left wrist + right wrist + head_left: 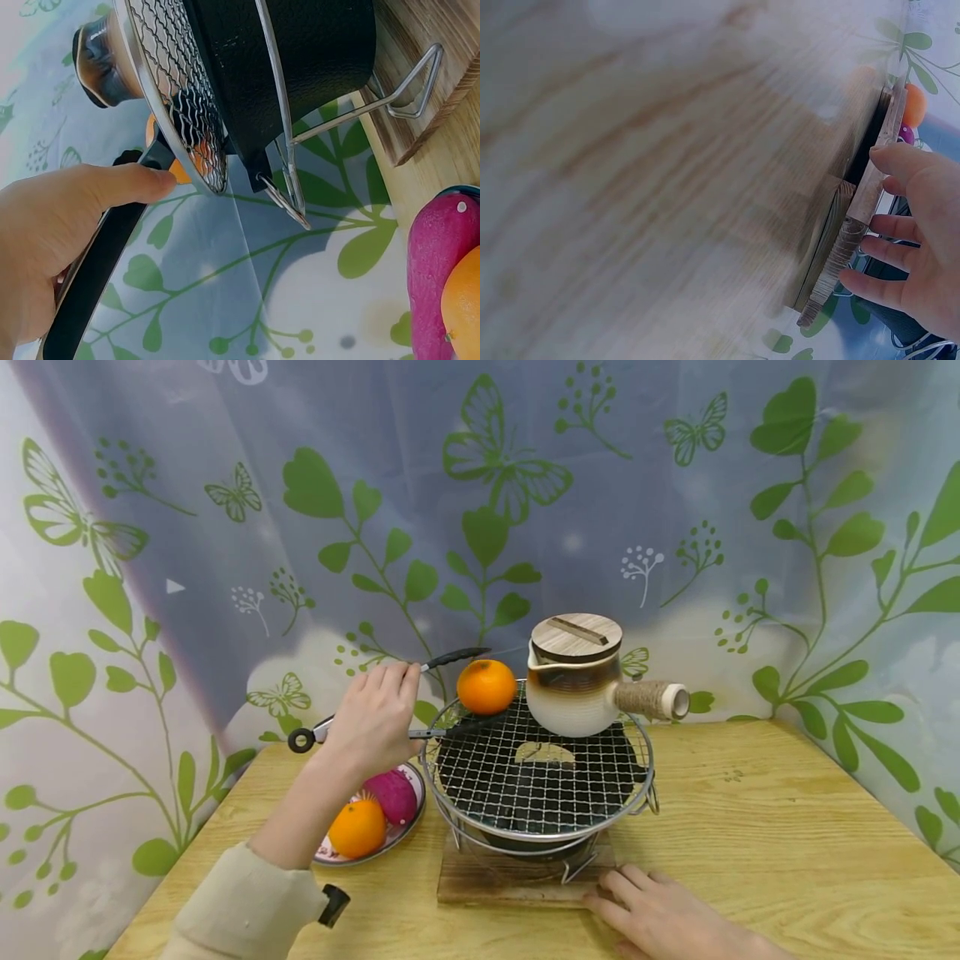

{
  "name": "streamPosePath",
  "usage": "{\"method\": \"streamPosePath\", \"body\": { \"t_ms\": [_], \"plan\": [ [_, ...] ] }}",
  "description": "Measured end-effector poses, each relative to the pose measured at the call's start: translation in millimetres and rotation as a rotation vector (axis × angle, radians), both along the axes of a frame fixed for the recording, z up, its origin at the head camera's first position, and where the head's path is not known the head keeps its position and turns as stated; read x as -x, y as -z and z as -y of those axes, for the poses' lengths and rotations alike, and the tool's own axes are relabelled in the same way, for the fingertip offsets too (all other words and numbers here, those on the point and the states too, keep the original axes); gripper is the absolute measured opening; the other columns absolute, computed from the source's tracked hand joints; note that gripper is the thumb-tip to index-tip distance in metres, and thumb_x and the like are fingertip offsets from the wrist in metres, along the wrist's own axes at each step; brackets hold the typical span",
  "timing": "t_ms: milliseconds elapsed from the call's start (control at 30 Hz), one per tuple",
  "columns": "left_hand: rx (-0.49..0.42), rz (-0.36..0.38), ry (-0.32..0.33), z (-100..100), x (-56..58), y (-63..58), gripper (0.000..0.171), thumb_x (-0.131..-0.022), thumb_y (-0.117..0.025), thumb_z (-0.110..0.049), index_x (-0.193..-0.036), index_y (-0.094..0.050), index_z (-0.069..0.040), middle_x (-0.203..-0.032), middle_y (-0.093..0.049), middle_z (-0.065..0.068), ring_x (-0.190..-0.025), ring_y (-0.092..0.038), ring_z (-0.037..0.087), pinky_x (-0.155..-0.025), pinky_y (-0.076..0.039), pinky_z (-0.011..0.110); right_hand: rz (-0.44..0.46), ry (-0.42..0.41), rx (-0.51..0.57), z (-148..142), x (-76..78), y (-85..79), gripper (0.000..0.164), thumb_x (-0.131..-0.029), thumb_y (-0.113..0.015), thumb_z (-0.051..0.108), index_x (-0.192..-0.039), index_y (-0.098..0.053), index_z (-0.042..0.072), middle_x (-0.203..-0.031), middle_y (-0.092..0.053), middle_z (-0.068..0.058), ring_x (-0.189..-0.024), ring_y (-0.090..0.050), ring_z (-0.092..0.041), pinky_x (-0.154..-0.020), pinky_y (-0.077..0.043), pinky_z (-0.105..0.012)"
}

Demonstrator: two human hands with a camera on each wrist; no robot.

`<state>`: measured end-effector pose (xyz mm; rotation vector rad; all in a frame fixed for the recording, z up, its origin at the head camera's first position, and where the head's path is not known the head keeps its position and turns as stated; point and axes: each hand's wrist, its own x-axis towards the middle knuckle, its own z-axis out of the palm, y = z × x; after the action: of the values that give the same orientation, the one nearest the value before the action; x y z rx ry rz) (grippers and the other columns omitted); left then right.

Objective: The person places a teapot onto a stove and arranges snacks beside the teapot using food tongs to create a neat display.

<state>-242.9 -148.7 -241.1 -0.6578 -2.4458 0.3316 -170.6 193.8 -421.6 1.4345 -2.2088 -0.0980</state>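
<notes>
Tongs (427, 734): long axis runs left to right, ring end at the left; tips point right over the far left edge of the grill mesh (540, 802), arms spread.
Left grip (378, 718): clamped round the tongs' middle.
Orange (487, 687): between the tips, by the mesh's far left rim; firm contact I cannot confirm.
Right grip (645, 910): fingers extended, clamped on nothing, at the near right corner of the wooden board (517, 891).
Pot (573, 706): on the mesh's far right, lidded, spout leftward, twine-bound handle pointing right.
Plate (422, 792): on the surface (750, 827), left of the mesh, bearing a second orange (357, 829) and a magenta item (393, 797); the left forearm partly blocks it.
Left wrist view: shows the stove's black body (315, 67) side-on; in the head view the mesh overlies it.
</notes>
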Motion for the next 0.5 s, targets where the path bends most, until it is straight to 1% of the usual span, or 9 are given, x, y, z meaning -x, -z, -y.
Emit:
{"method": "streamPosePath", "body": {
  "t_ms": [200,300,433,500],
  "plan": [
    [-0.010,0.002,0.000,1.2,-1.2,0.6,0.098,-0.060,-0.083,-0.043,-0.132,-0.042,0.009,-0.124,-0.049,0.022,-0.112,-0.046,0.036,-0.098,-0.038,0.043,-0.008,-0.003,0.011,0.1,-0.3,0.3,0.053,-0.070,-0.076,0.036,-0.115,-0.057,0.016,-0.101,-0.049,0.000,-0.084,-0.047,-0.015,-0.054,-0.042,-0.022],
    [-0.013,-0.004,0.007,1.9,-1.5,1.0,0.097,-0.060,-0.083,-0.042,-0.131,-0.042,0.010,-0.124,-0.049,0.022,-0.112,-0.047,0.036,-0.098,-0.038,0.043,-0.002,-0.001,0.011,-0.3,-0.3,0.6,0.052,-0.071,-0.076,0.036,-0.116,-0.057,0.017,-0.101,-0.049,0.000,-0.085,-0.047,-0.015,-0.054,-0.042,-0.022],
    [-0.040,-0.019,0.030,4.4,-2.5,2.4,0.096,-0.059,-0.083,-0.040,-0.130,-0.043,0.010,-0.124,-0.049,0.022,-0.112,-0.047,0.037,-0.098,-0.038,0.043,0.006,0.000,0.005,-0.7,-0.3,1.2,0.051,-0.073,-0.074,0.036,-0.116,-0.057,0.017,-0.101,-0.049,0.000,-0.085,-0.047,-0.015,-0.055,-0.042,-0.022],
    [-0.058,-0.029,0.045,5.8,-3.2,3.1,0.097,-0.058,-0.084,-0.041,-0.129,-0.043,0.011,-0.123,-0.049,0.022,-0.112,-0.047,0.037,-0.097,-0.039,0.043,0.001,0.001,0.006,-0.8,-0.3,1.3,0.051,-0.072,-0.075,0.036,-0.116,-0.057,0.017,-0.101,-0.049,0.000,-0.085,-0.047,-0.015,-0.055,-0.043,-0.022]
  ]
}}
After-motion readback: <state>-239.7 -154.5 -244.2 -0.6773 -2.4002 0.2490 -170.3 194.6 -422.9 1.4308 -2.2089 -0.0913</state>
